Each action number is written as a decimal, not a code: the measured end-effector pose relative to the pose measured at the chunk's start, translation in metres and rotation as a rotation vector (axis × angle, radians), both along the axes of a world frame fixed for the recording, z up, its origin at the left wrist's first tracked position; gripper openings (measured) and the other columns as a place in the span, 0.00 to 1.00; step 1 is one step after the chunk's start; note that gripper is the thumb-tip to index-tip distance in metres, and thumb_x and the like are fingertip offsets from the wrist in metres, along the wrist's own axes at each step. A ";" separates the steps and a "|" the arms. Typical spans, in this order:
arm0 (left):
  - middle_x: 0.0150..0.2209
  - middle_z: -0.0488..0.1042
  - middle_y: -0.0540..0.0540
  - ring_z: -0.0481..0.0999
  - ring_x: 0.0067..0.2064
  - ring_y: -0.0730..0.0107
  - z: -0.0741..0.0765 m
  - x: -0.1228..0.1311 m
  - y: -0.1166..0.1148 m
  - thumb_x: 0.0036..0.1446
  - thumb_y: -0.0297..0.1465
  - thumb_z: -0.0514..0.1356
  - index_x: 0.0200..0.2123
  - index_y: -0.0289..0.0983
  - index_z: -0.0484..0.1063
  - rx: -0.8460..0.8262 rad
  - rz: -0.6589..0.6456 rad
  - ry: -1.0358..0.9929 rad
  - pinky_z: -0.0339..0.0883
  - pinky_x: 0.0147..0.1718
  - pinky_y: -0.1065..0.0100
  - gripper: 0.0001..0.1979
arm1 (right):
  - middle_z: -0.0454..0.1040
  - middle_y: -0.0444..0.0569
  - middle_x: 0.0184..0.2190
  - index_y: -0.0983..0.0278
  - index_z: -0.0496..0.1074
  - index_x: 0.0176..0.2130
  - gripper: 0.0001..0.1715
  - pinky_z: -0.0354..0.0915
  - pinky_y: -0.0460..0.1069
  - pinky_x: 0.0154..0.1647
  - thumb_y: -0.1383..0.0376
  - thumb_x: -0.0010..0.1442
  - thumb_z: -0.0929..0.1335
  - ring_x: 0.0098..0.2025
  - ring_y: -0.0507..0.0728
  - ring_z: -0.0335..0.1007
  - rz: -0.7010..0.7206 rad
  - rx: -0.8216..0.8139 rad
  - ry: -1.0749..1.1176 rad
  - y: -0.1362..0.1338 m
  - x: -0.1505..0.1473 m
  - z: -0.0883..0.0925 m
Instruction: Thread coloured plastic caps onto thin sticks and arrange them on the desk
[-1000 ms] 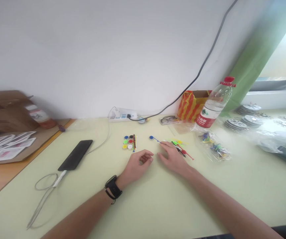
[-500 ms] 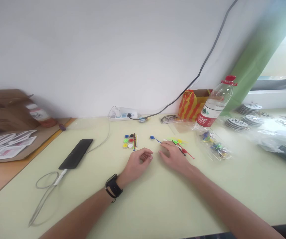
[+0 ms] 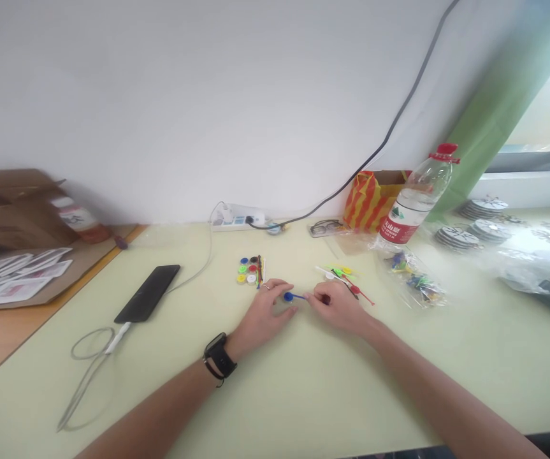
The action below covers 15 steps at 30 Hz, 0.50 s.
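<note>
A small blue plastic piece, a round disc on a thin stick (image 3: 289,297), lies between my hands. My right hand (image 3: 339,305) pinches the end of its stick. Around the disc, my left hand (image 3: 264,312) holds thumb and fingers apart; whether a fingertip touches it I cannot tell. Beyond my left hand sit several coloured round pieces (image 3: 246,270) in rows, with thin coloured sticks (image 3: 260,271) beside them. Past my right hand lies a loose group of white, green, yellow, black and red stick pieces (image 3: 354,289), partly hidden by that hand.
Clear bags of small coloured parts (image 3: 422,288) lie at right, near a water bottle (image 3: 401,223) and a striped bag (image 3: 368,201). A black phone (image 3: 148,294) with its cable is at left. A power strip (image 3: 236,220) and glasses (image 3: 327,227) lie by the wall.
My right hand has drawn the blue disc-and-stick piece toward me, between the hands, and closed on its stick. My left hand's fingers have spread around the disc.
</note>
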State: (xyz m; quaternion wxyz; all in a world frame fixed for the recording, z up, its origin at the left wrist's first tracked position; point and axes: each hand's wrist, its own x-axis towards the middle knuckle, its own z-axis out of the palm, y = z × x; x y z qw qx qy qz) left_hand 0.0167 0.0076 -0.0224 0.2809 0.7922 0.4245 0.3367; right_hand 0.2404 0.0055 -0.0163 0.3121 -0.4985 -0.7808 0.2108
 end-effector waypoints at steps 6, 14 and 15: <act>0.44 0.76 0.44 0.75 0.45 0.62 -0.002 -0.001 0.003 0.62 0.32 0.62 0.41 0.40 0.79 -0.047 -0.023 -0.022 0.70 0.44 0.62 0.06 | 0.52 0.39 0.19 0.62 0.53 0.21 0.25 0.47 0.48 0.25 0.58 0.64 0.66 0.23 0.50 0.48 0.067 -0.106 0.170 0.001 -0.001 0.000; 0.41 0.80 0.45 0.77 0.40 0.64 -0.004 -0.004 0.005 0.56 0.36 0.68 0.44 0.39 0.79 -0.136 0.062 -0.158 0.73 0.42 0.64 0.13 | 0.65 0.42 0.25 0.62 0.71 0.30 0.13 0.55 0.48 0.28 0.56 0.61 0.70 0.26 0.51 0.58 0.063 -0.294 0.533 0.004 0.000 0.010; 0.41 0.80 0.45 0.78 0.40 0.64 -0.005 -0.004 0.005 0.55 0.36 0.69 0.43 0.38 0.79 -0.155 0.064 -0.190 0.73 0.42 0.63 0.13 | 0.66 0.42 0.25 0.62 0.72 0.32 0.13 0.57 0.48 0.29 0.56 0.61 0.70 0.27 0.52 0.60 0.061 -0.325 0.590 0.003 0.000 0.012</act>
